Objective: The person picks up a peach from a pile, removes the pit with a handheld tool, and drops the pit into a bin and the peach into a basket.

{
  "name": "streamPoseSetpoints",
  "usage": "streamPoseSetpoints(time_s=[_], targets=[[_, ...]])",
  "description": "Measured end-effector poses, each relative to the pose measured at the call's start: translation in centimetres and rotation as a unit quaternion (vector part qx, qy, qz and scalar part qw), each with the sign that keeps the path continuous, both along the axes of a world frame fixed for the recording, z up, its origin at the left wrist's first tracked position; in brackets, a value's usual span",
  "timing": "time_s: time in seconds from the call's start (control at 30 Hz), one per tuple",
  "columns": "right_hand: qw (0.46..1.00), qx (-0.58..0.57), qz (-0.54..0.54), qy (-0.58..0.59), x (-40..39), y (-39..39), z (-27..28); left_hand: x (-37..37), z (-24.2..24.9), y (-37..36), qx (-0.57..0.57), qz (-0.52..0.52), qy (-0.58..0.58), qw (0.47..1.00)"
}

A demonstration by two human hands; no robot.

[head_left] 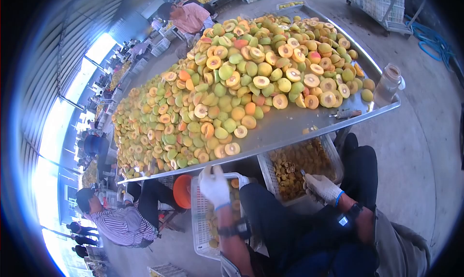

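The left hand point(214, 186), in a white glove, rests on the rim of a white plastic crate point(200, 228) with its fingers point(210, 173) curled together over the edge; whether anything sits inside the grip cannot be told. Just beyond those fingertips runs the edge of a long metal table point(285, 127), heaped with halved peaches point(227, 88), cut faces orange and skins green. The right hand point(322, 187), also gloved, is closed around a small tool point(303, 173) whose tip pokes out above the knuckles, pointing into a second crate point(333, 161) holding peach pits point(295, 168). Well beyond the right fingers, on the table's corner, stands a plastic jar point(387, 84). To the left of the left fingers, a person in a striped shirt point(123, 224) sits beside the table.
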State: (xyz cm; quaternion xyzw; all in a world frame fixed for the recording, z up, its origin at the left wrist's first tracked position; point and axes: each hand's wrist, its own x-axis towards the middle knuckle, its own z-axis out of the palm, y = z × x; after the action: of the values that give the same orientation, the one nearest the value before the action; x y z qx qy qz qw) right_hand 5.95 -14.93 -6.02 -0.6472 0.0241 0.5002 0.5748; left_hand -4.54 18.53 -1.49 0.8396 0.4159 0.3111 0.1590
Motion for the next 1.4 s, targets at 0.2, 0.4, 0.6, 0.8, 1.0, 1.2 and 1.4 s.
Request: streamPoseSetpoints(time_s=[0.2, 0.4, 0.6, 0.8, 1.0, 1.2, 1.4], targets=[[0.998, -0.01, 0.008, -0.057, -0.5, -0.7, -0.7, 11.0, -4.7, 3.6, 0.025, 0.004, 0.278, 0.96], [0.992, -0.032, 0.021, -0.118, -0.3, -0.7, 0.0, 13.5, -3.9, 4.1, -0.026, -0.012, 0.369, 0.929], [0.982, -0.004, 0.056, -0.182, -1.1, -0.7, -0.7, 12.2, -2.7, 2.9, 0.038, -0.111, 0.273, 0.955], [0.987, 0.1, 0.005, -0.125, -0.7, -1.5, 0.7, 9.7, 1.6, -6.4, -0.34, -0.216, -0.149, 0.903], [0.974, 0.136, -0.008, -0.182, -1.4, -1.6, 5.4, 6.9, -1.2, -14.5, -0.711, -0.208, -0.331, 0.584], [0.958, 0.084, -0.034, -0.274, -2.5, -1.7, 5.7, 5.1, 0.0, -19.6, -0.769, -0.204, -0.35, 0.495], [0.946, 0.062, -0.057, -0.313, -2.7, -1.8, 4.9, 5.3, -1.1, -20.3, -0.74, -0.219, -0.363, 0.521]])
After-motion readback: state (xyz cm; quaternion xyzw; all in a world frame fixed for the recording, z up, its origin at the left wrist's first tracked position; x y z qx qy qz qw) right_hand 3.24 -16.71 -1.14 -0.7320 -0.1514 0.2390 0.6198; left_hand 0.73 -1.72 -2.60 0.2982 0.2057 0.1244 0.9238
